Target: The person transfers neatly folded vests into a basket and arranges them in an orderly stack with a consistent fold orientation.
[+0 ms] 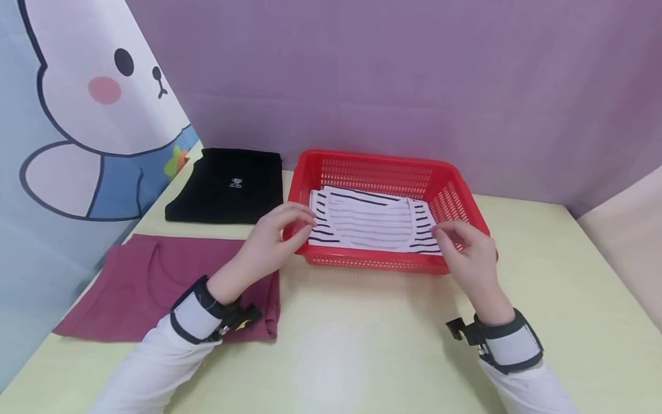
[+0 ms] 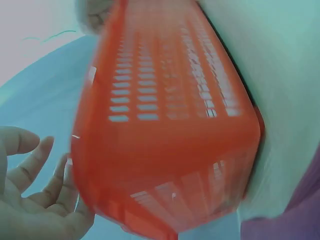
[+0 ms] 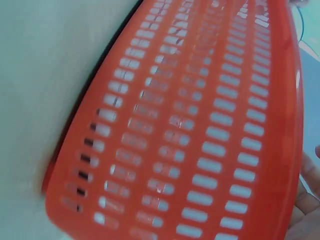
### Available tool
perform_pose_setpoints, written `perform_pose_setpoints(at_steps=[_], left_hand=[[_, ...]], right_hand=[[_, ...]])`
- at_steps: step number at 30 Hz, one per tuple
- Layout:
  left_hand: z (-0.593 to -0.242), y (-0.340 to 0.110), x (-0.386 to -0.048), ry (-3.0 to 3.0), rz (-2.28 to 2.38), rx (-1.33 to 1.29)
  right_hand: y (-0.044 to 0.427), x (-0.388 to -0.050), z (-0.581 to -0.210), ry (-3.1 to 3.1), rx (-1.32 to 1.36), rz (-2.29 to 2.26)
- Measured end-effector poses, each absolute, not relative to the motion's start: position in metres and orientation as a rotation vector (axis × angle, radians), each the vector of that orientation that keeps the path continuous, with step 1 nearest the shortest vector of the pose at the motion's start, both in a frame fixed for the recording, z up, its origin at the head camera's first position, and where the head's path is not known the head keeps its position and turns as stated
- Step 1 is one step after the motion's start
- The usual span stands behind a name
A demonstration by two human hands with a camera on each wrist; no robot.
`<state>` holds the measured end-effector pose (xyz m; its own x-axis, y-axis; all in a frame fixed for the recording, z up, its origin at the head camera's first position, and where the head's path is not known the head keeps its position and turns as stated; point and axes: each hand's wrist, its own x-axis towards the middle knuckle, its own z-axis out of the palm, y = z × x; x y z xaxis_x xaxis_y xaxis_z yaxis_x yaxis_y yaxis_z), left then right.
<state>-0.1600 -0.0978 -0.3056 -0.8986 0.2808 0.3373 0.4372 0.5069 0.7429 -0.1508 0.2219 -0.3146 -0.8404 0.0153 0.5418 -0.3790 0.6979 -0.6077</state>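
A folded white shirt with black stripes (image 1: 369, 221) lies flat inside a red plastic basket (image 1: 383, 261), its neckline facing up. My left hand (image 1: 274, 233) is over the basket's left rim, fingers loosely bent beside the shirt's left edge. In the left wrist view a small gap shows between the left thumb and fingers (image 2: 37, 165), outside the basket wall. Across the basket, my right hand (image 1: 473, 253) reaches over the right rim. Its thumb and index tips come together at the shirt's right edge; whether they pinch cloth is unclear. The right wrist view mostly shows the perforated basket wall (image 3: 200, 125).
A folded black garment (image 1: 233, 190) with a small white print lies left of the basket. Nearer, a maroon garment (image 1: 155, 276) is spread beneath the left forearm. All rest on a pale table (image 1: 331, 339). A purple cloth backdrop (image 1: 383, 75) hangs behind the basket.
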Motion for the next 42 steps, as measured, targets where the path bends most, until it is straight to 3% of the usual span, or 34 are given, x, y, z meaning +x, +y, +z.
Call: perform_pose_setpoints(at_steps=[8,21,27,34,42], left_hand=[[-0.305,-0.114,-0.143,-2.611,-1.620,-0.623],[-0.314,-0.150,-0.124,-2.781,-1.545,-0.561],[-0.315,-0.177,-0.122,-2.921,-1.405,-0.517],[-0.318,-0.214,-0.117,-3.041,-1.291,-0.433],[-0.322,-0.240,-0.127,-3.054,-1.329,-0.365]], right_hand=[[0.210,-0.144,-0.316,-2.449,0.615,1.147],[0.198,-0.140,-0.328,-2.286,1.138,1.247],[0.187,-0.136,-0.335,-2.254,1.300,1.339],[0.170,-0.132,-0.334,-2.647,1.381,1.270],[0.159,-0.142,-0.345,-2.888,1.454,1.901]])
